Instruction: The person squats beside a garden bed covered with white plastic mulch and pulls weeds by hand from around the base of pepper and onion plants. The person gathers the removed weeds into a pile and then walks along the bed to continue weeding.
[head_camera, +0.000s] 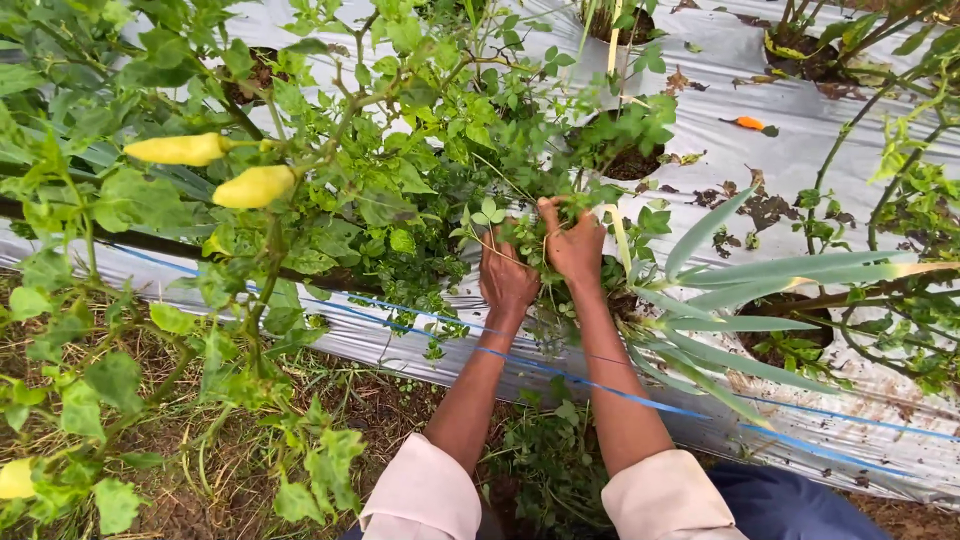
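Observation:
My left hand (503, 277) reaches into a clump of small-leaved green weeds (520, 232) growing out of a hole in the silver plastic mulch sheet (800, 150). Its fingers are buried in the stems. My right hand (574, 243) is closed around a bunch of the same weed stems, just beside the left hand. Both forearms stretch forward from pale pink sleeves. Leaves hide the fingertips of both hands.
A pepper plant (330, 150) on the left carries two pale yellow peppers (254, 186). Long blue-green blade leaves (760, 275) fan out to the right. A blue string (620, 392) runs along the sheet's edge. Bare soil and grass (200, 470) lie at lower left. More planting holes (815, 65) sit farther back.

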